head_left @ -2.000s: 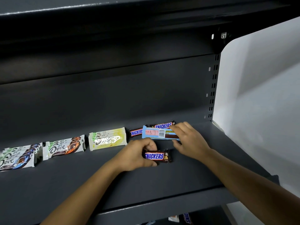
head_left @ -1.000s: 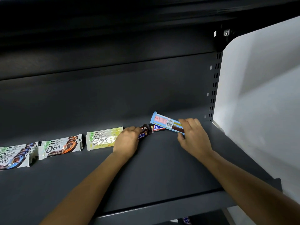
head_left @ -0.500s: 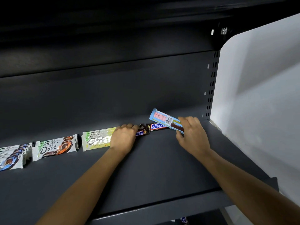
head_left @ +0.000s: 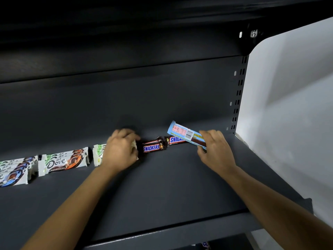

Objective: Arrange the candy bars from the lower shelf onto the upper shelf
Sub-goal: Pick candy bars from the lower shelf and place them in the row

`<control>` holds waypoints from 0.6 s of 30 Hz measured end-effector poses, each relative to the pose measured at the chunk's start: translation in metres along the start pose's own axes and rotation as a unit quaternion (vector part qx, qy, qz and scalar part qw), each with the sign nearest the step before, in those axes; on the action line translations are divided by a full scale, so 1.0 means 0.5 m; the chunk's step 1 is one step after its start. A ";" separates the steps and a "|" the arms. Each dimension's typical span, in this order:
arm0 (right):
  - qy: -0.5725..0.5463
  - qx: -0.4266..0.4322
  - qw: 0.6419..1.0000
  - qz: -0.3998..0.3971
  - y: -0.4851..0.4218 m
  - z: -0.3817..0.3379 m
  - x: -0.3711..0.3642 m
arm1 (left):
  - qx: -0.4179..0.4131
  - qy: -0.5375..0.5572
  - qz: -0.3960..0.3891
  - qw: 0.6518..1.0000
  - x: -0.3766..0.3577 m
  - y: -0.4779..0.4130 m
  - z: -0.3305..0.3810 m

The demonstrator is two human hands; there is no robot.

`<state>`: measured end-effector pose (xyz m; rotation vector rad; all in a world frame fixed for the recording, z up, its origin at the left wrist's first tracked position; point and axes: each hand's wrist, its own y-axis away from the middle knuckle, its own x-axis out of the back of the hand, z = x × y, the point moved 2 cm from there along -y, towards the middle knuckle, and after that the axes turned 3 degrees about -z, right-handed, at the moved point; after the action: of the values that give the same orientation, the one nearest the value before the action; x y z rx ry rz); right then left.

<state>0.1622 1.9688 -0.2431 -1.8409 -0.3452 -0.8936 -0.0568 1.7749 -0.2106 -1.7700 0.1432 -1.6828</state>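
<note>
Dark grey shelf with candy bars in a row near its back.
From the left: a blue-marked Dove stack, an orange-marked Dove stack, a partly hidden green-and-white pack, then a left Snickers and a right Snickers end to end; a light-blue bar slants over the right Snickers, left end raised.

Brown Snickers bars end to end on shelf, light-blue bar aslant above, Dove bars leftward.
</note>
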 end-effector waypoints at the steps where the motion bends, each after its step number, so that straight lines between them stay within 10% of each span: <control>1: 0.001 0.002 1.000 -0.003 0.000 -0.001 -0.001 | 0.019 -0.012 -0.009 1.000 0.013 0.009 -0.016; 6: 0.000 0.028 0.999 -0.017 0.003 -0.019 -0.005 | 0.085 -0.085 -0.106 0.987 0.009 0.056 -0.052; 18: 0.005 0.136 0.988 -0.072 0.014 -0.052 -0.004 | 0.069 -0.063 -0.044 0.995 -0.016 0.073 -0.062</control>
<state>0.1540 1.9432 -0.2437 -1.5750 -0.5710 -0.9041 -0.0731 1.7390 -0.2390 -1.7944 -0.1059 -1.5959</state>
